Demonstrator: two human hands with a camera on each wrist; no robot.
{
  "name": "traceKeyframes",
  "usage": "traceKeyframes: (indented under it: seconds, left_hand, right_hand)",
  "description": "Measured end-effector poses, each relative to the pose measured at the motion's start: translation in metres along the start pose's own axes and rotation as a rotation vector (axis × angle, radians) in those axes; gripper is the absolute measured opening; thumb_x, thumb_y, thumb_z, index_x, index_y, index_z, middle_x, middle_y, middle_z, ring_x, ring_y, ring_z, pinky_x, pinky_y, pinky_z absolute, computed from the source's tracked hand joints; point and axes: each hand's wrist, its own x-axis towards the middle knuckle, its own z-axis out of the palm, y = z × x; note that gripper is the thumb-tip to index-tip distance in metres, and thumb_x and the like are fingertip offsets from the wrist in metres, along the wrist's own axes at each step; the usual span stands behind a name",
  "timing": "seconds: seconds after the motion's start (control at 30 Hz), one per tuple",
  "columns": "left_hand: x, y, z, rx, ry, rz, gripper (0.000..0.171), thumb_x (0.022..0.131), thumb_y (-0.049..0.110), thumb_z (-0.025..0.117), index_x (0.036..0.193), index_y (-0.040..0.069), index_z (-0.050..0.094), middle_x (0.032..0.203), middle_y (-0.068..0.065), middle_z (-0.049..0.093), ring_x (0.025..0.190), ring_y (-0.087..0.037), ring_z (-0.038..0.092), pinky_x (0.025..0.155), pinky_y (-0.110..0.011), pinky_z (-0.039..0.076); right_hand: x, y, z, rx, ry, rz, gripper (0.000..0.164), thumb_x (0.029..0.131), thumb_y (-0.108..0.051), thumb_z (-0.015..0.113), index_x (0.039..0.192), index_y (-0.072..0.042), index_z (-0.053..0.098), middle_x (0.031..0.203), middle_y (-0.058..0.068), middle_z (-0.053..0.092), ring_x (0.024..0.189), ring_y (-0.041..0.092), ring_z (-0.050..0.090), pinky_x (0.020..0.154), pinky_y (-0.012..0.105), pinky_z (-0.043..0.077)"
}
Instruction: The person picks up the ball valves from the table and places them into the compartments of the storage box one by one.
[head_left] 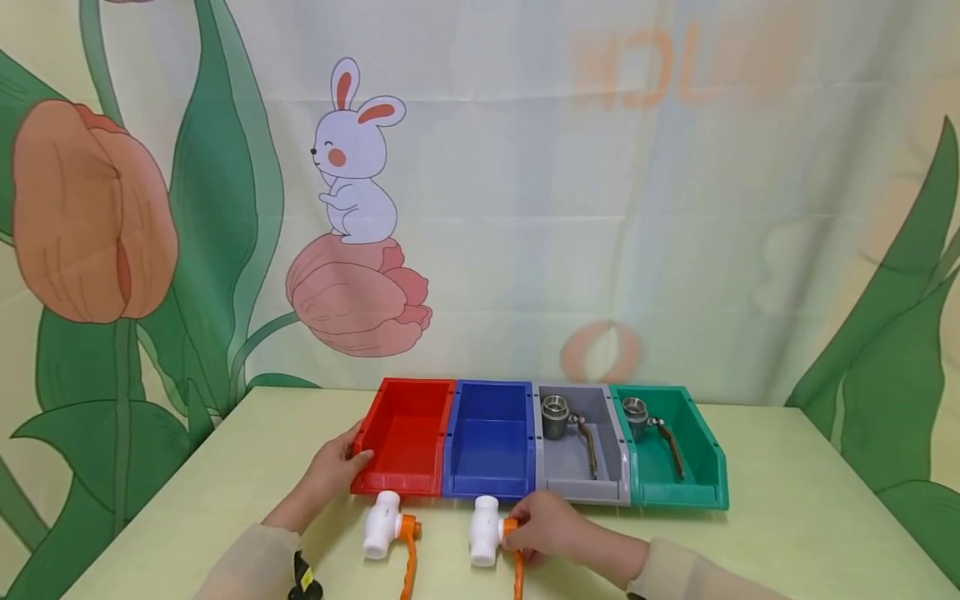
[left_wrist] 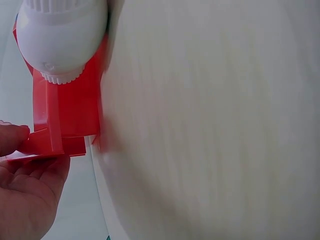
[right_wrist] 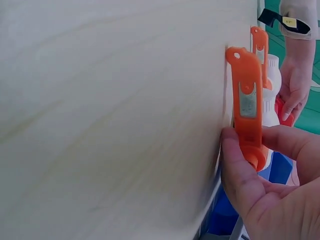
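My left hand (head_left: 330, 468) grips the outer side wall of the red bin (head_left: 397, 482), thumb on the inside of its rim; the left wrist view shows the thumb (left_wrist: 12, 139) above that wall and the other fingers beneath. My right hand (head_left: 553, 527) pinches the orange lever near its pivot on a white plastic ball valve (head_left: 484, 537), which lies on the table before the blue bin (head_left: 491, 487). In the right wrist view the orange lever (right_wrist: 245, 95) sits between thumb and fingers. A second white ball valve (head_left: 381, 529) lies before the red bin, apart from both hands.
A grey bin (head_left: 585, 492) and a green bin (head_left: 678, 497) continue the row to the right. Each holds a metal ball valve (head_left: 555, 421) with a brownish lever. The pale table (head_left: 795, 483) meets a printed curtain (head_left: 487, 208) behind the bins.
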Motion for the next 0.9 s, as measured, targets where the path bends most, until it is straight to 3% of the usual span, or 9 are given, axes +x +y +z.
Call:
traceKeyframes:
  seconds: [0.23,0.47,0.9]
  left_hand:
    - [-0.001,0.001,0.0,0.0,0.0,0.0,0.066,0.105,0.009,0.054,0.162,0.002,0.021,0.158,-0.029,0.04,0.139,-0.048,0.046,0.11,-0.053,0.049]
    - [0.0,0.0,0.001,0.009,-0.002,0.008,0.065,0.105,0.008,0.053,0.161,0.001,0.022,0.158,-0.03,0.04,0.138,-0.049,0.046,0.11,-0.054,0.05]
    - [-0.001,0.0,0.001,0.009,-0.003,-0.009,0.066,0.105,0.008,0.053,0.162,0.002,0.021,0.159,-0.029,0.039,0.14,-0.049,0.045,0.111,-0.053,0.048]
  right_hand:
    - [-0.001,-0.001,-0.001,0.058,-0.008,-0.017,0.006,0.082,0.002,0.075,0.087,0.004,0.075,0.066,0.003,0.069,0.054,0.006,0.061,0.056,0.029,0.063]
    - [0.001,0.001,-0.001,0.153,-0.048,0.035,0.008,0.085,0.002,0.074,0.092,0.004,0.076,0.071,0.011,0.075,0.057,0.008,0.065,0.057,0.026,0.062]
    - [-0.001,0.011,-0.002,0.289,-0.065,0.053,0.03,0.091,0.008,0.068,0.12,0.013,0.067,0.083,0.01,0.075,0.067,0.014,0.071,0.068,0.034,0.067]
